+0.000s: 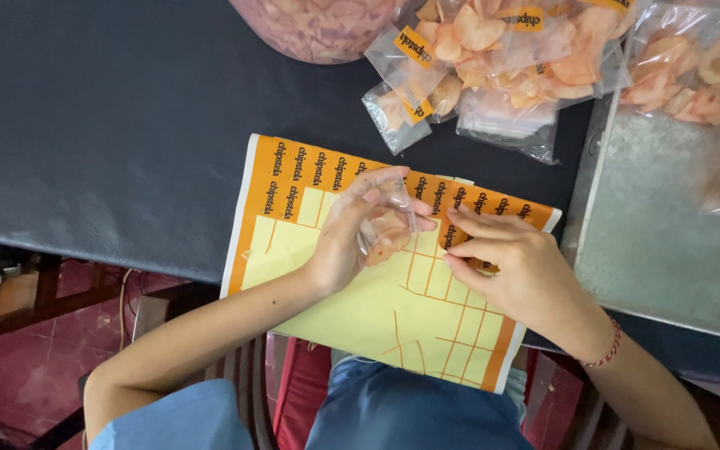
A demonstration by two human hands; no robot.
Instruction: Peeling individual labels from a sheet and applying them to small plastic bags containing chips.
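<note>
- Dark grey, smooth tabletop (110,117) fills the upper left of the head view; its near edge drops to a reddish tiled floor (10,367) and dark wooden furniture legs.
- On the table's near edge lies a large orange and pale-yellow sticker sheet (393,325), partly peeled, with rows of orange labels along its top and a grid of cut lines over the yellow backing; its lower part overhangs the person's blue-clad lap.
- The left hand (352,237) is curled around a small clear plastic bag of pale orange chips (387,229), gripping it just above the sheet, thumb and fingers wrapped about the pouch.
- The right hand (506,267) rests on the sheet just beside the bag, its fingers pinched together on an orange label at the sheet's right part; the fingertips come close to the left hand's. A red bead bracelet (608,348) circles that wrist.
- Behind the sheet, a pile of filled clear chip bags with orange labels (502,58) lies on the table, near a big pinkish sack of chips (318,25) at the top edge.
- To the right sits a grey metal tray (660,250), with more chip packets (702,75) on its far end.
</note>
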